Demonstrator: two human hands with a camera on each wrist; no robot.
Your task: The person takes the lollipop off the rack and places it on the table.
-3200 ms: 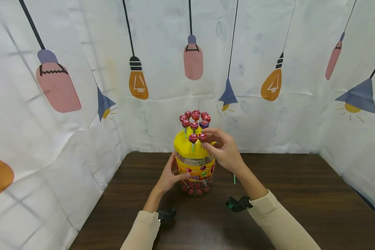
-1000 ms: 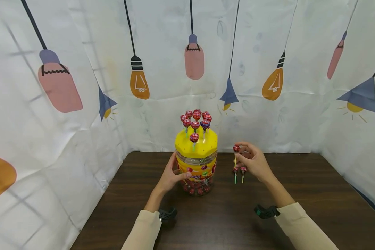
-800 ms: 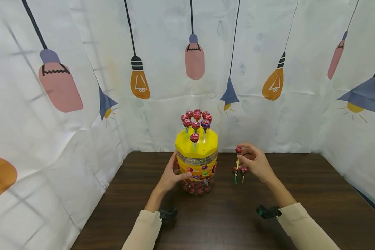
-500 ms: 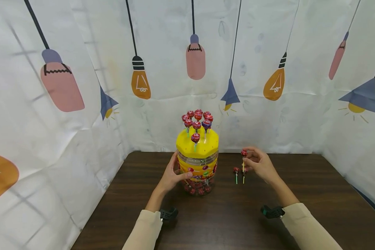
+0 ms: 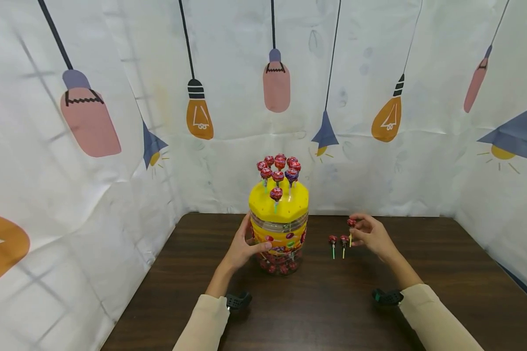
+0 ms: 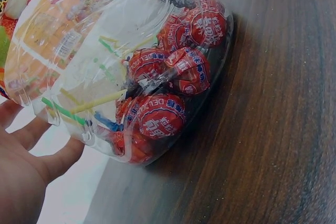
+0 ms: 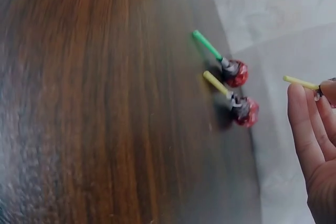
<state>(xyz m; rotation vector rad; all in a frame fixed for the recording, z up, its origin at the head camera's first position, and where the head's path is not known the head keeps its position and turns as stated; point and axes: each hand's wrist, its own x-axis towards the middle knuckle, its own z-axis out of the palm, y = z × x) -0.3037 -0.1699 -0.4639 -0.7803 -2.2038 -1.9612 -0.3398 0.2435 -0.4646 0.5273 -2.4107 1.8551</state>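
A clear plastic jar (image 5: 278, 226) with a yellow lid (image 5: 268, 204) stands upright on the table. Several red-wrapped lollipops (image 5: 277, 176) stick up from the lid, and more lollipops (image 6: 160, 115) lie inside the jar. My left hand (image 5: 241, 248) grips the jar's left side, thumb across the front label. To the right of the jar, my right hand (image 5: 373, 238) pinches a red lollipop (image 5: 351, 223) whose yellow stick (image 7: 299, 82) points down. Just left of that hand, a green-stick lollipop (image 5: 333, 240) and a yellow-stick lollipop (image 5: 344, 240) lie side by side on the table.
The dark wooden table (image 5: 307, 312) reaches back to a white curtain (image 5: 237, 185) printed with hanging lamps. A dark band (image 5: 238, 301) sits on the left wrist and another band (image 5: 387, 297) on the right.
My right hand has taken a lollipop from the lid's front, carried it right, and lowered it beside the two on the table. My left hand keeps its hold on the jar.
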